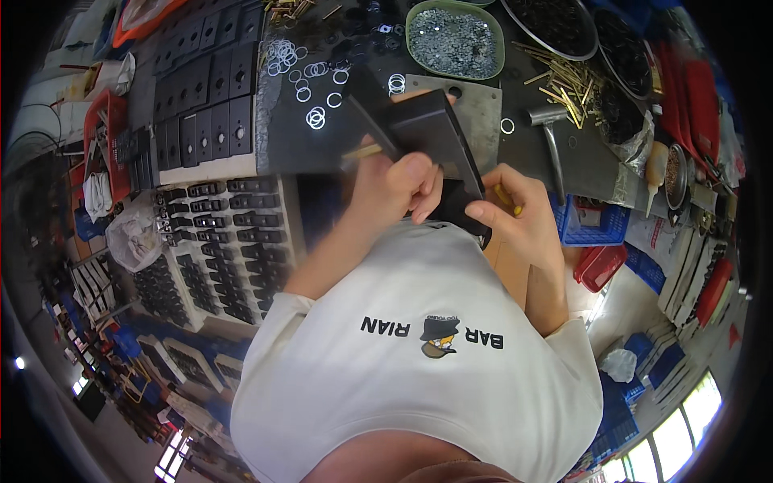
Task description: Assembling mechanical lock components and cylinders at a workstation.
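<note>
In front of my chest is a black box-shaped metal housing (441, 129), tilted, with a flat black plate-like part (372, 111) angled along its left side. My left hand (400, 187) is closed around its near left edge, fingers curled. A brass-coloured strip (362, 151) sticks out beside that hand; whether the hand grips it is unclear. At the lower right corner of the housing, my right hand (519, 211) is bent, thumb by the edge. A small yellow piece (503, 195) shows between its fingers, mostly hidden. A metal plate with holes (483, 121) lies beneath the housing.
A hammer (551, 141) lies on the bench at right, near scattered brass strips (568, 88). Loose metal rings (316, 118) and a green tub of small metal parts (453, 44) lie beyond. Black drilled plates (213, 80) stand in rows at left; a blue crate (594, 221) is below right.
</note>
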`<action>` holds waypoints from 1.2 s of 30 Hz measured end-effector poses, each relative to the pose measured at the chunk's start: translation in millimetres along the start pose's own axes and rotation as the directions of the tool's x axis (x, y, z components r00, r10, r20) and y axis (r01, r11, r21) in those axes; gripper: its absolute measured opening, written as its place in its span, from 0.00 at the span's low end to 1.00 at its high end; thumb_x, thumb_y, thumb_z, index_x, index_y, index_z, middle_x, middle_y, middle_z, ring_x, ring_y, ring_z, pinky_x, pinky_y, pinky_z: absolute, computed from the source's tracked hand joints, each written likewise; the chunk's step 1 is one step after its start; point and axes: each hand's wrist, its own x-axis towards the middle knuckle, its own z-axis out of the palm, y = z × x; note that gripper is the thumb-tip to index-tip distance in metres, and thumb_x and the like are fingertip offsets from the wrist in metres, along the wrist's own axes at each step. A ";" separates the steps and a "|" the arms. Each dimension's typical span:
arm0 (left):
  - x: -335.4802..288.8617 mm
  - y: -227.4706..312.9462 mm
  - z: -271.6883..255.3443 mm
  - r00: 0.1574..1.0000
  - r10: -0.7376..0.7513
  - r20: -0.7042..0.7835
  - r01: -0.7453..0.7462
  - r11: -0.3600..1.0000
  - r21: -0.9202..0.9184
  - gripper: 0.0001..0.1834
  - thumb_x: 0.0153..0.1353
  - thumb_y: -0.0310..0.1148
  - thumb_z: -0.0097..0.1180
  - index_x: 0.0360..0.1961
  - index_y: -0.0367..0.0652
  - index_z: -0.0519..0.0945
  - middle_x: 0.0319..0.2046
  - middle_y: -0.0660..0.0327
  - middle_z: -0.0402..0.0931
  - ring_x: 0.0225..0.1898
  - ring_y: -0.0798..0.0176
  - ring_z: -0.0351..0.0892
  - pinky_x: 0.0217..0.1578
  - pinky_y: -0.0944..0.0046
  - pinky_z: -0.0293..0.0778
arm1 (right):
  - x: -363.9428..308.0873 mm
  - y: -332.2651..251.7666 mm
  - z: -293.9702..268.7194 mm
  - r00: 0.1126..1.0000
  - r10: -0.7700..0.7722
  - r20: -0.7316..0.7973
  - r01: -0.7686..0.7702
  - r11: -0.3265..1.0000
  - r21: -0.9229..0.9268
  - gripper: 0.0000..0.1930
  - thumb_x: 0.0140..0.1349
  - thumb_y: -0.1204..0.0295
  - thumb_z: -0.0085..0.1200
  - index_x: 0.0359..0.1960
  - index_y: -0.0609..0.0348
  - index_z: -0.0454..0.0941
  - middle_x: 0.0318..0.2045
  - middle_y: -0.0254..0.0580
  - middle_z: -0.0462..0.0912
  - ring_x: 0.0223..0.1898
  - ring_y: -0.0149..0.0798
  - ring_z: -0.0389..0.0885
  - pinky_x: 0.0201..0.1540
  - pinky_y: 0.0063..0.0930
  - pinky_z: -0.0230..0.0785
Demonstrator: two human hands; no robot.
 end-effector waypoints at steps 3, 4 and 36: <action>0.6 -0.5 -4.3 0.992 -0.124 -0.031 0.124 0.992 -0.009 0.33 0.72 0.42 0.56 0.73 0.36 0.67 0.19 0.64 0.67 0.13 0.69 0.65 0.10 0.69 0.59 | 1.2 -8.4 4.7 0.999 -0.035 -0.018 0.034 0.999 -0.032 0.19 0.64 0.63 0.73 0.45 0.67 0.84 0.27 0.34 0.83 0.30 0.22 0.77 0.34 0.22 0.68; 0.6 -1.7 -6.2 0.990 -0.129 -0.054 0.127 0.991 -0.036 0.28 0.71 0.36 0.58 0.68 0.37 0.70 0.20 0.62 0.70 0.12 0.69 0.67 0.11 0.68 0.60 | 3.3 -6.0 6.9 0.999 -0.038 -0.008 0.037 0.999 -0.033 0.19 0.64 0.63 0.73 0.45 0.67 0.84 0.27 0.34 0.83 0.30 0.22 0.77 0.34 0.22 0.68; -375.2 150.3 -605.4 -0.351 0.349 -0.869 -0.128 0.901 0.414 0.09 0.60 0.23 0.69 0.32 0.31 0.79 0.27 0.56 0.83 0.25 0.60 0.85 0.25 0.65 0.83 | 72.4 78.0 -59.3 0.847 -0.285 -0.449 0.448 0.838 0.312 0.31 0.83 0.50 0.39 0.51 0.73 0.79 0.38 0.48 0.80 0.36 0.37 0.74 0.38 0.32 0.64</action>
